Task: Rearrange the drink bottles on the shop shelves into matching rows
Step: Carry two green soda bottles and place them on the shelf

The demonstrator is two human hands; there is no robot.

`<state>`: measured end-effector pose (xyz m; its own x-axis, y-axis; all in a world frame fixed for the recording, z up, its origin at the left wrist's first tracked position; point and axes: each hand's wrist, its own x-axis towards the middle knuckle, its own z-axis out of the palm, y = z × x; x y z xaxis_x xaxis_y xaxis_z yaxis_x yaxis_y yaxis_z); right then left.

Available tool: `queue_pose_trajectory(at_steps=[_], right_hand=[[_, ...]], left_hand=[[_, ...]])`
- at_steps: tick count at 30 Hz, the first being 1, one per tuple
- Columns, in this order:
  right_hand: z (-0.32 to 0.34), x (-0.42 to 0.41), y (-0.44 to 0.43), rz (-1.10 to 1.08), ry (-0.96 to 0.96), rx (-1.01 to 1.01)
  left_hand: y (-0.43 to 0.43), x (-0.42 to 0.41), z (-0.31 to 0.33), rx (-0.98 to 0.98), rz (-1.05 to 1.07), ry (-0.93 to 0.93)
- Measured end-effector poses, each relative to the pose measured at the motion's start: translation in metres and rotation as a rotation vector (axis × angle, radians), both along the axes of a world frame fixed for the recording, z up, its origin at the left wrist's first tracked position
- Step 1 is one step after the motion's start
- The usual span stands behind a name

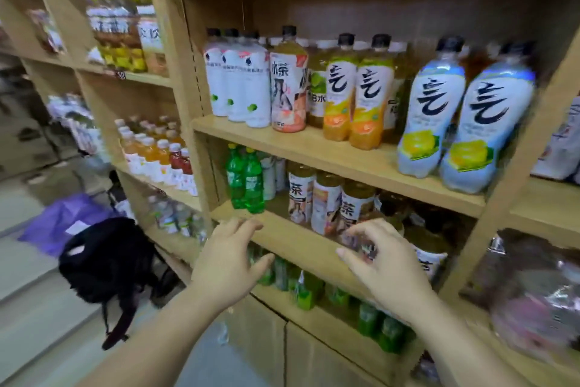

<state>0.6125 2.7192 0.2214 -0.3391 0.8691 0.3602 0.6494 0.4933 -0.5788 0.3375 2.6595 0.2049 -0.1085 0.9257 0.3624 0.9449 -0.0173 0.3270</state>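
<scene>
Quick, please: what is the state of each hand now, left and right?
Left hand: open, fingers spread, holds nothing.
Right hand: open, fingers loosely curved before the tea bottles, holds nothing.

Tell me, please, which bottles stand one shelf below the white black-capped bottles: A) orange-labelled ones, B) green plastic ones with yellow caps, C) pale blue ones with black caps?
B: two green plastic bottles with yellow caps stand there, left of the brown tea bottles.

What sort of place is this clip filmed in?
Probably a small shop or convenience store: light wooden shelves hold rows of matching drinks, like the pale blue black-capped bottles and the small green plastic bottles.
</scene>
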Motion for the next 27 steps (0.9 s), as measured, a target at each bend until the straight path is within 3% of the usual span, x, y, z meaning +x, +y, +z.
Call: queue_pose_trajectory(at_steps=[8, 24, 27], right_hand=[[-0.042, -0.105, 0.025, -0.118, -0.043, -0.234], [-0.08, -0.224, 0.196, -0.091, -0.032, -0.505], [-0.082, -0.242, 0.22, -0.106, -0.106, -0.581]], left_hand=[[0.031, -0.107, -0.026, -0.144, -0.006, 0.024], [0.202, -0.196, -0.06, -0.274, 0.061, -0.021], [0.228, -0.206, -0.068, -0.266, 0.085, -0.068]])
